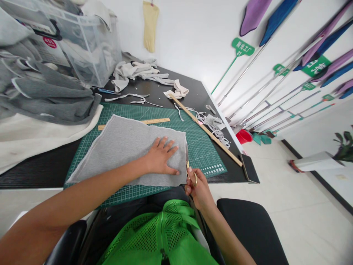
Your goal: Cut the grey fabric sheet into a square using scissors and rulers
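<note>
A piece of grey fabric lies flat across the green cutting mat. My left hand rests on it near its right side, palm down with the fingers spread. At the fabric's right edge, my right hand grips the gold handles of a pair of scissors. Their blades point away from me along that edge; whether they are apart I cannot tell. Partly under the fabric's far side is a short wooden ruler. A long wooden ruler lies slanted across the mat's right part.
Grey and white cloth is heaped at the left, beside a clear plastic bin. Fabric scraps and a blue-handled cutter lie behind the mat. Cut strips are at the right. A phone sits at the table's right corner.
</note>
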`<action>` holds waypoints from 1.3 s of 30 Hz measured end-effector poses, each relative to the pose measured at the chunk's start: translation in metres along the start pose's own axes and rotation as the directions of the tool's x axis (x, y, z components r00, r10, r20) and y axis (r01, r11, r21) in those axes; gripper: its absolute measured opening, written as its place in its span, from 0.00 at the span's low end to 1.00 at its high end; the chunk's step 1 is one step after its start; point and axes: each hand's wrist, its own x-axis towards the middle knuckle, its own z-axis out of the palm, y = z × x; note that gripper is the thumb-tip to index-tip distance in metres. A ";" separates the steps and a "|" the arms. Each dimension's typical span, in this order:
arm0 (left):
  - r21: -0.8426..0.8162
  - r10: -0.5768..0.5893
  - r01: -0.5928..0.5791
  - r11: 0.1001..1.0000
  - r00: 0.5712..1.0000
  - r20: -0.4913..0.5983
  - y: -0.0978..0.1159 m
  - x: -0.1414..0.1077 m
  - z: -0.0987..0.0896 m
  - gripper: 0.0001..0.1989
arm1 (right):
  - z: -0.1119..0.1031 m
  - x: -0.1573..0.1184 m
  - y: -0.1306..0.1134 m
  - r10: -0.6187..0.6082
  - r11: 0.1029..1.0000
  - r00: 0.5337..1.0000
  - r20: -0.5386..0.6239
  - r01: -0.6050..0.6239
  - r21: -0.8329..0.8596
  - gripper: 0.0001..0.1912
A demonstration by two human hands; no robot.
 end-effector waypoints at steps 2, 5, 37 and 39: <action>0.000 -0.005 0.005 1.000 1.000 0.003 0.000 0.000 0.000 0.61 | 0.001 0.003 -0.001 0.005 1.000 1.000 -0.009 -0.005 0.000 0.26; 0.005 -0.008 0.008 1.000 1.000 -0.001 0.000 0.000 -0.001 0.61 | 0.002 0.008 -0.003 0.007 1.000 1.000 -0.015 -0.007 -0.022 0.26; -0.013 -0.004 0.004 1.000 1.000 0.000 0.001 -0.001 -0.002 0.61 | 0.005 0.007 -0.007 0.000 1.000 1.000 -0.008 0.000 -0.015 0.26; -0.015 -0.005 0.005 1.000 1.000 -0.002 0.001 0.000 -0.001 0.61 | 0.005 0.008 -0.009 0.005 1.000 1.000 -0.006 -0.005 -0.027 0.27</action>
